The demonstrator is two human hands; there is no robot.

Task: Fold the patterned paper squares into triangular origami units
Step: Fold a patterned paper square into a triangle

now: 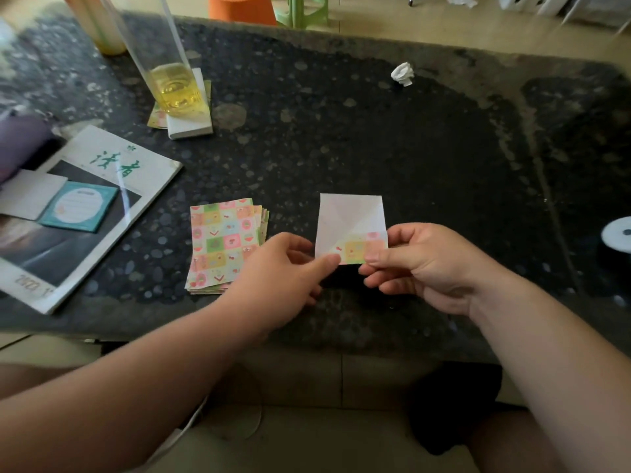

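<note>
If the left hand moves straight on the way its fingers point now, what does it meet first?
The left hand points rightward along the lower edge of the partly folded paper square it pinches; next it would likely meet the right hand pinching the same edge.

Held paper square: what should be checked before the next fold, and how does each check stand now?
1. Left hand pinches the paper square at its lower left: ok.
2. Right hand pinches its lower right: ok.
3. White side up, patterned flap turned up at the bottom: ok.
4. Flap's edges aligned: cannot tell, fingers cover them.
5. Stack of patterned squares lies apart, to the left: ok.
</note>
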